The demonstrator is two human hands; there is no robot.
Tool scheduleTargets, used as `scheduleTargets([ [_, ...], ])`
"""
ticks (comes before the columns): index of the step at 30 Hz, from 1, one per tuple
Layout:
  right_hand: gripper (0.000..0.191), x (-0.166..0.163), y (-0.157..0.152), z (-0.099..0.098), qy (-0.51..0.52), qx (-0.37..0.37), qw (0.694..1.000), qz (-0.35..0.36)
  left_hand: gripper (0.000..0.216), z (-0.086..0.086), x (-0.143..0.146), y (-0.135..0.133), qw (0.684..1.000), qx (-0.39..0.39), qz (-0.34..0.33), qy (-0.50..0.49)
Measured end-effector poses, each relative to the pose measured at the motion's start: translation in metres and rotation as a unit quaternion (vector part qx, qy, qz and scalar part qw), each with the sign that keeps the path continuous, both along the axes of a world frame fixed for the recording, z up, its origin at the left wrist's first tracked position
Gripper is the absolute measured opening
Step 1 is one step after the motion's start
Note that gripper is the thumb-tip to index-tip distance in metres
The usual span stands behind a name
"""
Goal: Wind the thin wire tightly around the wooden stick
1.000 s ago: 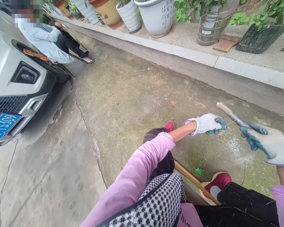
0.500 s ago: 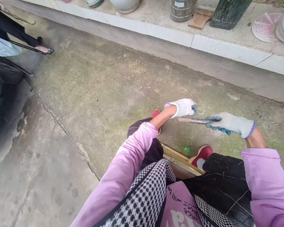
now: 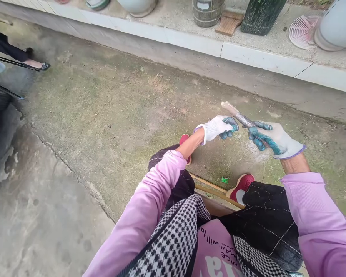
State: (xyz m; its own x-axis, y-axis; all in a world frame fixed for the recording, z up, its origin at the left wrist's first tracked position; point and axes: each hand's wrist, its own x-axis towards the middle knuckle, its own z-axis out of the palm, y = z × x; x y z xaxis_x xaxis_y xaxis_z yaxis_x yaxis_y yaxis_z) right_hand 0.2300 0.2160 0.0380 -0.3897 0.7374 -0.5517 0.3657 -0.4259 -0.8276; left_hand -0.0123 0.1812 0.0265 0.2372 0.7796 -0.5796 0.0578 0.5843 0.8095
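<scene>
The stick [image 3: 231, 110] is held right of centre, above the ground [image 3: 118, 115], with its near end clamped in the gloved right hand [image 3: 273, 139]. The bare tip is pointed far and left, so the silvery winding [image 3: 245, 120] is left partly exposed, apparently for access. The left hand [image 3: 220, 128] is held just left of the stick, fingers curled; whether they are closed on a strand cannot be told. Both hands are extended forward, presumably for clearance from the trousers [image 3: 272, 204]. Beyond, a pale pot [image 3: 338, 29] is set on the ledge [image 3: 175, 37], seemingly off the walking surface.
</scene>
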Motion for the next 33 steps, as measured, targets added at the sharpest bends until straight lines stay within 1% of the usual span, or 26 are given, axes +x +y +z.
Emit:
scheduleTargets([
  [3, 0.061, 0.005, 0.000, 0.005, 0.031, -0.022, 0.998, 0.048, 0.014, 0.005, -0.005, 0.004, 0.999, 0.026, 0.008, 0.023],
  [5, 0.060, 0.012, 0.003, 0.008, 0.025, -0.041, 0.994, 0.099, 0.015, 0.006, -0.011, 0.006, 0.999, 0.050, -0.013, 0.010],
  [8, 0.064, 0.023, 0.008, 0.004, -0.020, -0.075, 0.978, 0.192, 0.013, 0.003, -0.019, 0.009, 0.995, 0.076, -0.060, -0.004],
  [11, 0.065, 0.024, 0.011, -0.011, -0.107, -0.082, 0.955, 0.266, 0.012, 0.000, -0.020, 0.007, 0.991, 0.086, -0.078, 0.061],
  [13, 0.056, 0.019, 0.012, -0.022, -0.188, -0.053, 0.938, 0.287, 0.019, 0.002, -0.017, 0.004, 0.988, 0.080, -0.074, 0.112],
  [15, 0.041, 0.012, 0.014, -0.030, -0.270, 0.003, 0.919, 0.286, 0.025, 0.008, -0.013, 0.001, 0.987, 0.065, -0.054, 0.134],
  [17, 0.028, 0.006, 0.018, -0.032, -0.315, 0.071, 0.911, 0.255, 0.027, 0.013, -0.010, 0.001, 0.991, 0.043, -0.016, 0.126],
  [18, 0.024, 0.004, 0.019, -0.030, -0.321, 0.101, 0.914, 0.228, 0.026, 0.015, -0.009, 0.001, 0.993, 0.034, 0.004, 0.116],
  [20, 0.021, 0.002, 0.019, -0.022, -0.308, 0.132, 0.929, 0.158, 0.020, 0.015, -0.008, 0.002, 0.995, 0.018, 0.029, 0.094],
  [21, 0.021, 0.002, 0.018, -0.018, -0.286, 0.131, 0.942, 0.118, 0.015, 0.014, -0.008, 0.003, 0.996, 0.014, 0.028, 0.083],
  [22, 0.024, 0.001, 0.015, -0.013, -0.252, 0.119, 0.957, 0.077, 0.011, 0.012, -0.007, 0.003, 0.997, 0.011, 0.018, 0.070],
  [24, 0.036, -0.001, 0.007, -0.004, -0.150, 0.075, 0.986, 0.001, 0.013, 0.007, -0.004, 0.004, 0.999, 0.001, -0.014, 0.038],
  [26, 0.050, -0.003, -0.001, 0.003, -0.043, 0.028, 0.998, -0.034, 0.018, 0.001, -0.001, 0.003, 0.999, -0.006, -0.046, 0.005],
  [27, 0.053, -0.003, -0.005, 0.006, -0.004, 0.010, 1.000, -0.029, 0.019, -0.002, 0.000, 0.003, 0.998, -0.004, -0.054, -0.007],
  [29, 0.056, 0.000, -0.009, 0.011, 0.040, -0.018, 0.999, 0.017, 0.021, -0.005, 0.000, 0.004, 0.998, 0.013, -0.056, -0.008],
  [31, 0.057, 0.005, -0.010, 0.013, 0.053, -0.042, 0.994, 0.084, 0.025, -0.005, -0.003, 0.006, 0.998, 0.034, -0.052, 0.003],
  [33, 0.059, 0.012, -0.008, 0.010, 0.032, -0.073, 0.982, 0.173, 0.029, -0.003, -0.008, 0.008, 0.997, 0.046, -0.068, 0.013],
])
